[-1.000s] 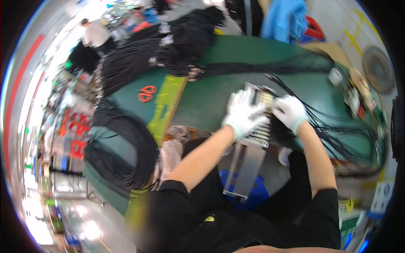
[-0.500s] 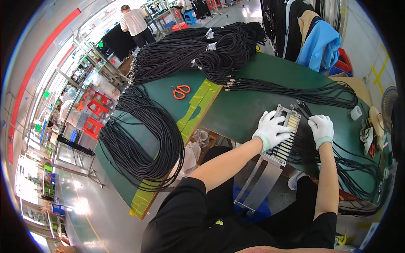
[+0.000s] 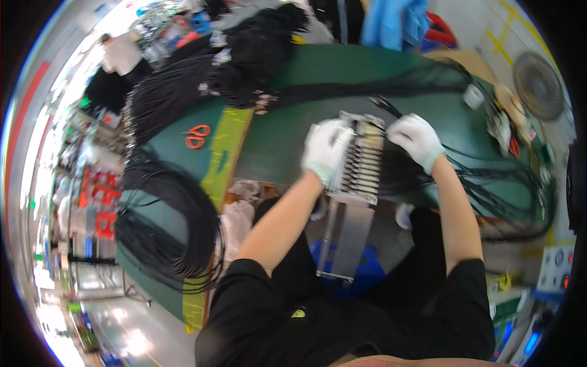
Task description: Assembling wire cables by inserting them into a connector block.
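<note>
A metal fixture (image 3: 353,198) with a row of pale slots stands at the table's near edge, and black cables run into its right side. At its upper left edge is my left hand (image 3: 326,147), white-gloved, fingers drawn together at the rim; what they pinch is too blurred to tell. Across the fixture, my gloved right hand (image 3: 417,139) has its fingertips pressed together just off the right side. Loose black cable ends (image 3: 385,105) lie beside and partly beneath that hand. Whatever it holds is hidden.
Orange-handled scissors (image 3: 197,136) lie on the green table (image 3: 269,147) at left. Coiled black cables (image 3: 199,226) cover the left end; a large cable pile (image 3: 177,79) lies behind. A white roll (image 3: 473,96) and a fan (image 3: 538,85) are at right. Another person (image 3: 122,55) stands far left.
The view has swung, shifting the scene leftward. My left hand has drawn back from across the slots to the fixture's left rim, its spread fingers now gathered. The right hand stays beside the fixture.
</note>
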